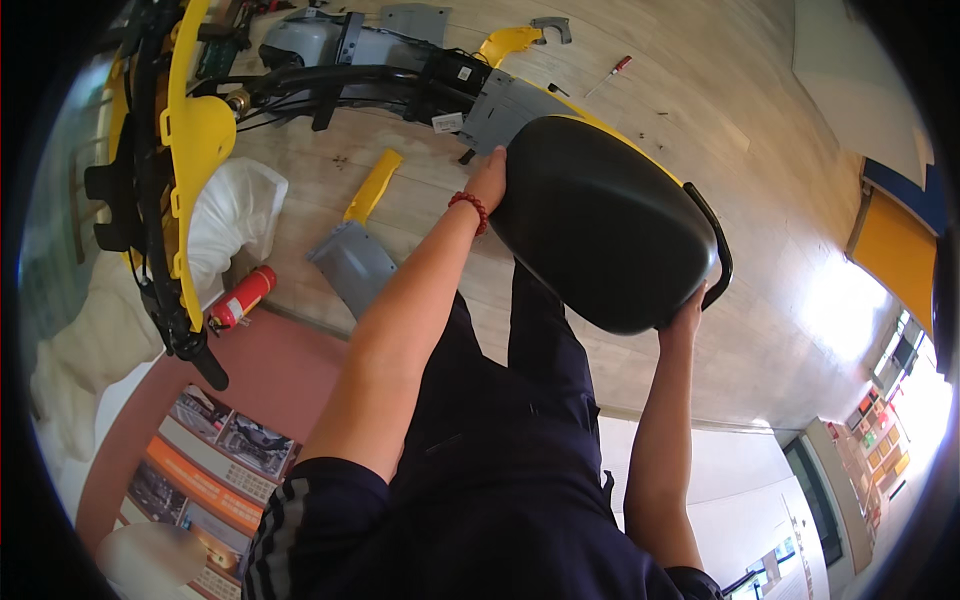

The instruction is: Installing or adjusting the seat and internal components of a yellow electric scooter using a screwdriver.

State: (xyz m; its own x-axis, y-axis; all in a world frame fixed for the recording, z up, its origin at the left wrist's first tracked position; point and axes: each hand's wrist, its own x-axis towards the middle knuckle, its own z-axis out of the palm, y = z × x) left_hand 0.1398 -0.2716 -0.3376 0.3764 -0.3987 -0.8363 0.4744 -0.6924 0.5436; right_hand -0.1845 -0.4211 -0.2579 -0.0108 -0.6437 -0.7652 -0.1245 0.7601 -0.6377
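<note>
Dark trousers and the striped cuff of a short sleeve fill the lower middle of the view, and from them both bare forearms rise to a large black scooter seat [600,220] held up off the wooden floor [770,180]. This seat sits between the two hands, its long axis running from upper left to lower right. At the upper left end the left hand [488,180], a red bead bracelet [470,208] at its wrist, lies with palm and fingers pressed flat against the narrow nose rather than wrapped around it. At the lower right end the right hand [685,322] comes up from below, its fingers curled around the wide rear edge, just beside the black grab rail [718,240]; the fingertips are hidden behind the seat. Both hands touch it, one at each end. The seat looks smooth, matte and rounded, with a raised lip toward the rear. Just beyond its nose lies the stripped yellow scooter [190,140] with grey frame parts [510,105] and cables bared. Loose panels lie on the floor, a yellow strip [373,186] and a grey plate [352,265], with a small red fire extinguisher [240,298] near the left.
</note>
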